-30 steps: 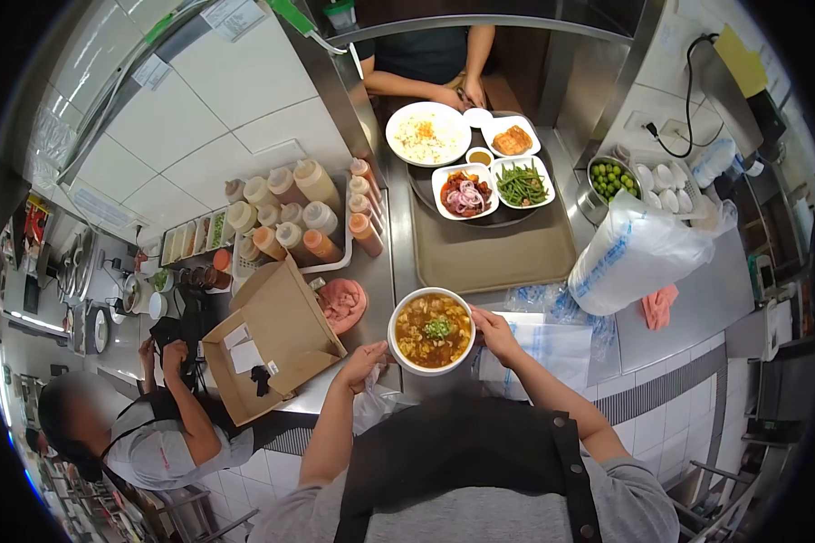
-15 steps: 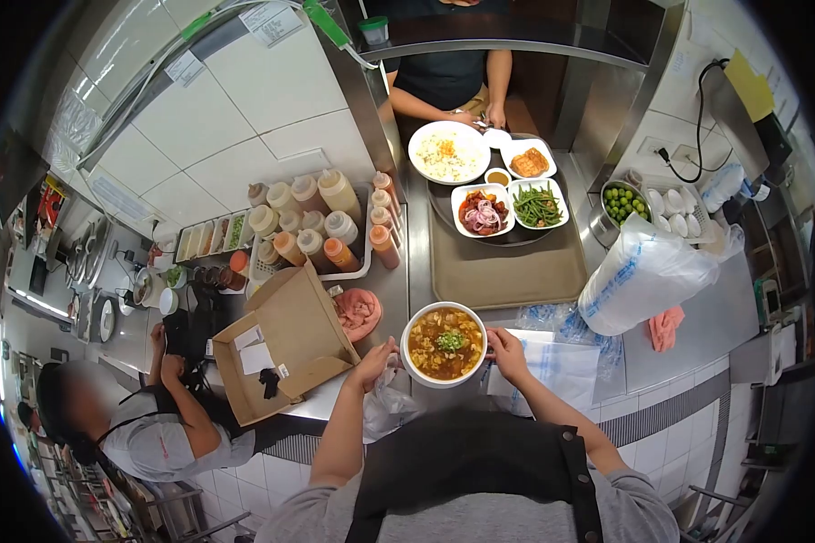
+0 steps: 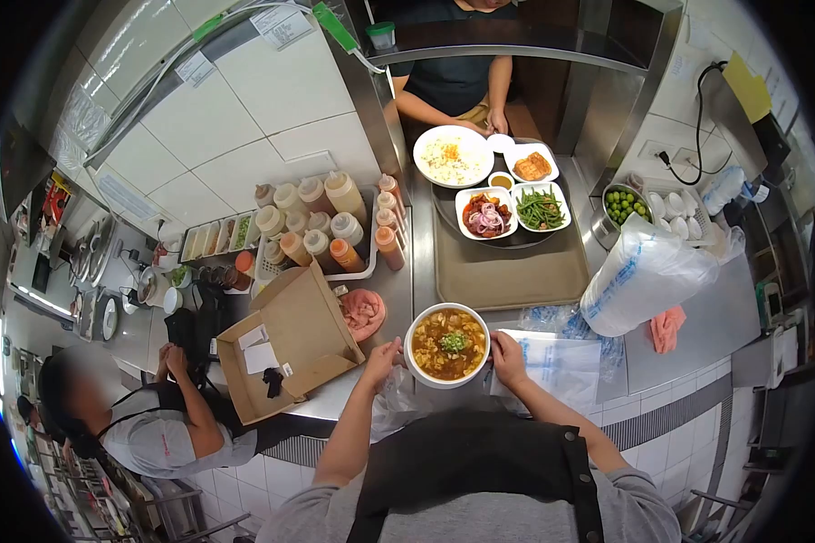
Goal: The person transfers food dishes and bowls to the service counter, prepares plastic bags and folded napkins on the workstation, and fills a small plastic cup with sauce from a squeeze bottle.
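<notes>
I have both hands clamped on the bowl [image 3: 449, 385], with my left hand [image 3: 382, 364] at its nine o'clock side and my right hand [image 3: 510, 360] at its three. The bowl is at the near edge of the table [image 3: 417, 271], about level, full of brown soup [image 3: 436, 357] with chopped greens [image 3: 453, 342] in the middle; from here I can't tell whether its base touches the steel. Taking the bowl as the centre of my clock, the tray [image 3: 516, 281] is at one, its near part bare, with a dark round tray [image 3: 509, 242] over its far part carrying rice [image 3: 453, 158], beans [image 3: 540, 210], an onion dish [image 3: 486, 220], a fried piece [image 3: 532, 166] and a sauce cup [image 3: 501, 182]. Flat bags [image 3: 557, 362] lie just past my right hand, toward three. At two I see a bag stack [image 3: 647, 271] and, farther out, limes [image 3: 620, 204] in a metal pot. An open box [image 3: 303, 330] sits at nine, a pink cloth [image 3: 364, 317] at ten, and sauce bottles [image 3: 321, 226] between ten and eleven. One person [image 3: 453, 95] is at twelve beyond the dishes; another [image 3: 167, 430] stands between eight and nine.
</notes>
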The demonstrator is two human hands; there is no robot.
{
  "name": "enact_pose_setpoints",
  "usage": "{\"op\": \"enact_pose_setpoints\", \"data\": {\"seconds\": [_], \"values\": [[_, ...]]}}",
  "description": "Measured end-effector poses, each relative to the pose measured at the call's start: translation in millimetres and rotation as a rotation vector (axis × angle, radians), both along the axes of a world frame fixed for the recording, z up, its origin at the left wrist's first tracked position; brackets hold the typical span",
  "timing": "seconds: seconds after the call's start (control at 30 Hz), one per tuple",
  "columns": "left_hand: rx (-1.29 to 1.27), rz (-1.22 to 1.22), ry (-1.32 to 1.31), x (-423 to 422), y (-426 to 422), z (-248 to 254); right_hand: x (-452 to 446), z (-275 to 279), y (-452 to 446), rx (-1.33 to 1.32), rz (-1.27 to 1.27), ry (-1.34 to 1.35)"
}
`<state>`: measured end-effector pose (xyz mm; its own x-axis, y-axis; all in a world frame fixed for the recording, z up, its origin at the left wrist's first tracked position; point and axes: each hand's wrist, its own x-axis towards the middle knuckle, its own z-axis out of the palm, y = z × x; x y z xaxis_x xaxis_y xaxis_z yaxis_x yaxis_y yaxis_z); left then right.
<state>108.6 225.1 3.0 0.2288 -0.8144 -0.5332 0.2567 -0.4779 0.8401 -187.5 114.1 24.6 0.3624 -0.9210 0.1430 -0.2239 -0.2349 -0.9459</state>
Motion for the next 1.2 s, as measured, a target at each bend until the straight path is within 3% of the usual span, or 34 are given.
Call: {"op": "enact_pose_setpoints", "data": {"seconds": [0.03,0.1,0.13,0.17,0.27,0.5,0.67,1.2], "values": [[-0.007,-0.004,-0.002,2,-1,-3,0,1,0,0.04,-0.012,-0.014],[-0.047,-0.002,-0.051,5,-11,-13,0,-5,-7,-0.283,-0.005,0.072],[-0.041,0.002,-0.097,6,-3,-19,-1,-3,-2,0.005,0.003,0.021],[-0.034,0.005,-0.094,8,3,-25,-1,-3,0,0.012,0.006,0.024],[0.019,0.005,0.023,2,-2,9,-2,-1,-1,0.029,0.031,0.021],[0.065,0.004,0.047,5,-5,18,-3,-13,-2,-0.037,0.028,0.047],[0.128,0.02,0.108,3,-7,35,-2,2,1,0.073,0.026,0.046],[0.13,-0.034,0.161,8,-4,39,0,-4,4,-0.057,0.019,0.078]]}}
